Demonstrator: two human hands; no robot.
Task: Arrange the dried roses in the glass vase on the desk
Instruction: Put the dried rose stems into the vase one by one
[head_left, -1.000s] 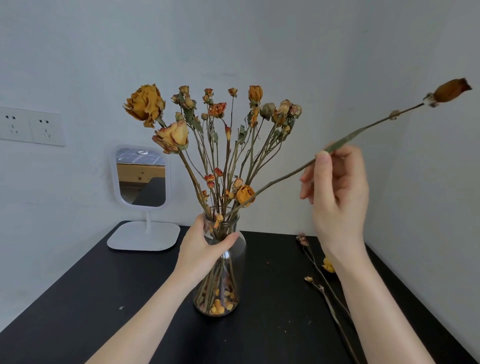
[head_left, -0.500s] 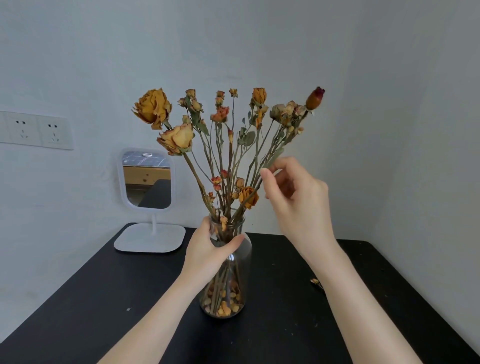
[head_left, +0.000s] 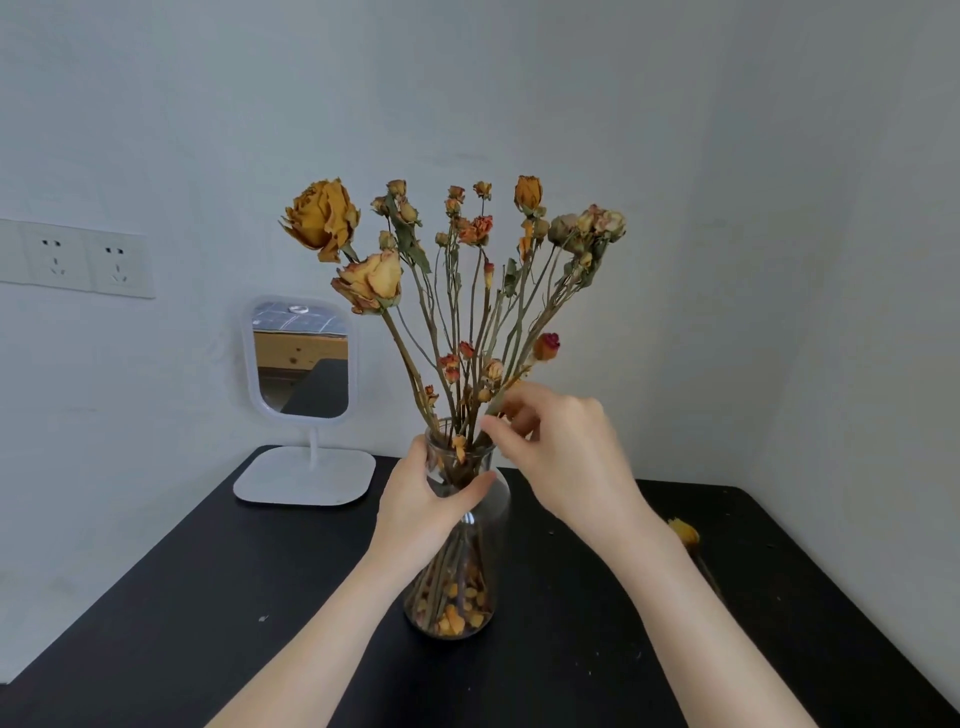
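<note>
A black bench (head_left: 208, 623) against a pale wall holds a glass vase (head_left: 457, 577) of dried roses (head_left: 457, 291), standing near its middle. A white mirror (head_left: 304, 405) stands behind on the left. The left hand (head_left: 426, 499) has its grip clamped around the vase's neck. The right hand (head_left: 561, 447) pinches a red-budded stem (head_left: 545, 347) at the vase's mouth.

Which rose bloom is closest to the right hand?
The small red-tipped bud, just above the right hand. It sits low near the vase; most other blooms stand higher.
</note>
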